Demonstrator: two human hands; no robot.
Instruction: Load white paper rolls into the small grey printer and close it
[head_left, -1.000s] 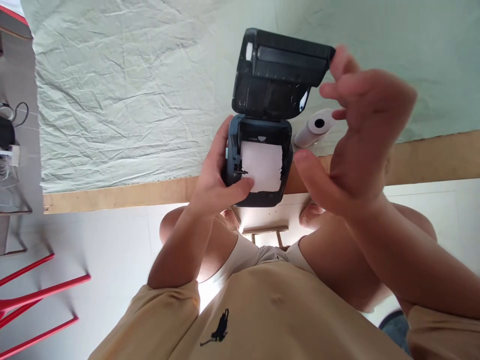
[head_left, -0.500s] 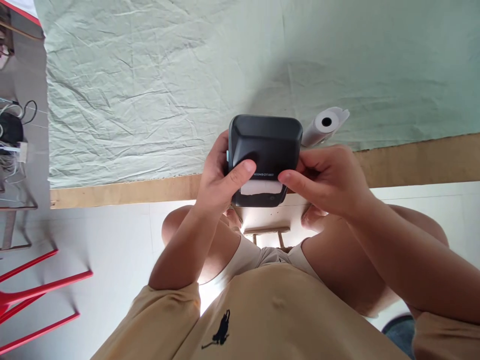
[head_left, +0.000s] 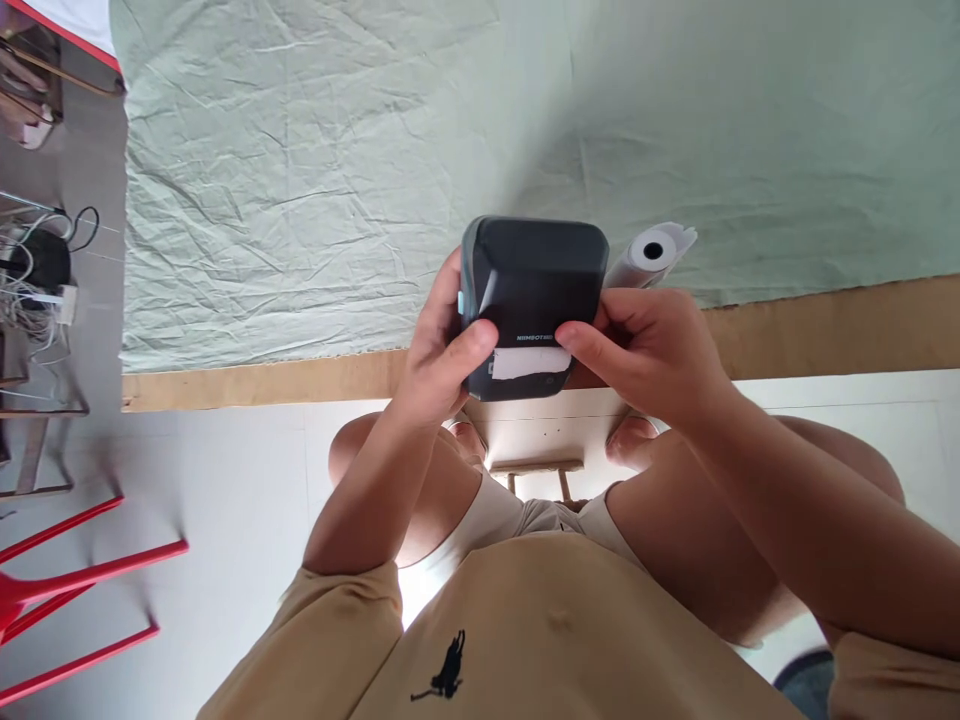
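Observation:
Both hands hold a black label printer [head_left: 541,275] with rounded corners over the table's near edge. Pale lettering runs across its lid, and a white strip of label paper [head_left: 531,363] with an uneven edge shows from the slot below it. My left hand [head_left: 442,345] grips the printer's left side, thumb on the front, fingers behind. My right hand [head_left: 649,345] closes on the lower right side, its thumb tip by the lettering and the paper's corner. Just behind the right hand lies a white paper roll [head_left: 645,255] with a dark core and a loose end.
A wrinkled pale green cloth [head_left: 300,180] covers the table, with a bare wooden edge [head_left: 262,385] towards me. At left are tangled cables [head_left: 34,270] and a red stool [head_left: 90,580] on the floor. My knees are below the table edge.
The printer has risen a little and tilted slightly, so its lettering and the paper strip show more plainly. Both hands keep their hold. The view has shifted slightly.

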